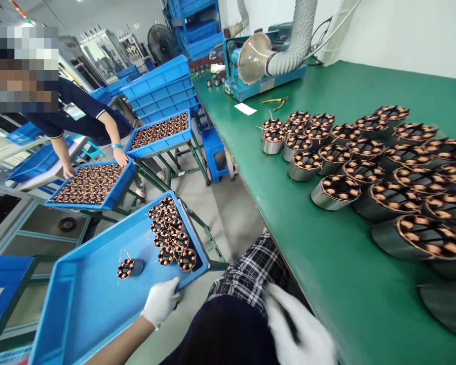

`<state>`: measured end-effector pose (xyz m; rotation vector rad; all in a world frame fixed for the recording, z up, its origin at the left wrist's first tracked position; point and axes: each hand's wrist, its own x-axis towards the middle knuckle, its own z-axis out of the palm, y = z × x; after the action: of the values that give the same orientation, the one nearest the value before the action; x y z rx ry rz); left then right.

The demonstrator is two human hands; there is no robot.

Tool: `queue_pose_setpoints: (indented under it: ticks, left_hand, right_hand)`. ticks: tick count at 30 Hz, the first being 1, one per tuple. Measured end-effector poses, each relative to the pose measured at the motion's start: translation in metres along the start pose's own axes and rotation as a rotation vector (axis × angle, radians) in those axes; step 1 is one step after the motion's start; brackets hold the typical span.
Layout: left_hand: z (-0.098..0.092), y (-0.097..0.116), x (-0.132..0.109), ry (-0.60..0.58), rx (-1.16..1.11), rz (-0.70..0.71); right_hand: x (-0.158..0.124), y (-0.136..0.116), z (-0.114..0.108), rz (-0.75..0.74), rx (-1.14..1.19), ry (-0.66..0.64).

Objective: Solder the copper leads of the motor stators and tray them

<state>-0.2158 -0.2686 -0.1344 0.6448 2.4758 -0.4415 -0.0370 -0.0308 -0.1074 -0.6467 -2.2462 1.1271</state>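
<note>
My left hand (160,302), in a white glove, is closed over the near rim of a blue plastic tray (95,299). Inside, several motor stators (166,238) with copper windings stand grouped in the far right corner, and a single stator (130,268) lies tipped on its side nearer the middle. Beside my lap, close to the table edge, my white-gloved right hand (300,329) is smeared by motion, so its fingers cannot be read. Rows of larger-looking stators (336,191) stand upright on the green table (289,223) to the right.
At the left, a co-worker's hands (120,157) rest on a blue crate (131,177) full of small copper-wound parts. Stacked blue crates (163,91) stand behind. A teal machine (233,76) with a duct hose, pliers (275,101) and white paper (245,109) occupy the table's far end.
</note>
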Motion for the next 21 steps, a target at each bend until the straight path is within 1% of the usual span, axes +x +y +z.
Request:
queue_pose_setpoints:
  ticks: [2,4,6,8,10,13,16,21]
  left_hand:
    - [-0.008,0.02,0.01,0.037,-0.001,0.018]
    - [-0.013,0.037,0.019,0.068,-0.001,0.035]
    - [-0.017,0.052,0.026,0.086,-0.005,0.049]
    - [-0.021,0.064,0.031,0.093,-0.014,0.059]
    - [-0.024,0.073,0.034,0.094,-0.03,0.074]
    - [-0.029,0.085,0.035,0.085,-0.049,0.101]
    - [-0.033,0.096,0.034,0.061,-0.048,0.126]
    - [-0.032,0.113,0.034,0.006,-0.032,0.18]
  right_hand:
    - [0.032,-0.015,0.043,0.14,0.085,-0.249]
    - [0.065,-0.02,0.083,0.319,0.105,-0.465]
    - [0.09,-0.014,0.114,0.406,0.092,-0.531]
    - [0.103,0.001,0.131,0.522,0.084,-0.579]
    - [0.106,0.019,0.137,0.616,0.111,-0.624]
    - [0.102,0.043,0.134,0.693,0.178,-0.642]
    - [0.096,0.056,0.127,0.722,0.274,-0.597]
    - [0.081,0.066,0.112,0.715,0.506,-0.477]
